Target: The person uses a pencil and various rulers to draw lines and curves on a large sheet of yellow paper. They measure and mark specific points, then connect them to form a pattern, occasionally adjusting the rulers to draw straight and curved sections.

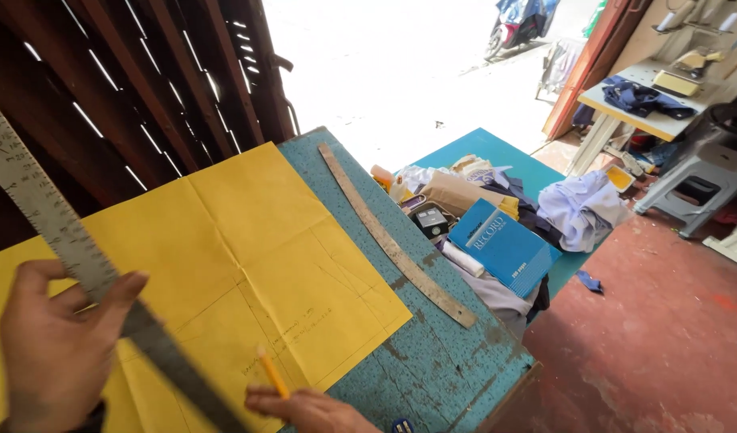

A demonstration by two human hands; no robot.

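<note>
Head view shows two rulers: left hand (52,345) grips the straight metal ruler (72,248); one curved ruler (392,240) lies free. Right hand (308,409) pinches one yellow pencil (272,373) over one yellow paper sheet (240,240).

Left hand (52,345) raised at lower left, back toward the camera, fingers (32,277) curled, thumb (120,293) pressed up in a pinching grip. Right hand (308,409) low at the bottom edge, mostly cut off, knuckles up, fingers closed in a writing grip. Hands well apart.
</note>
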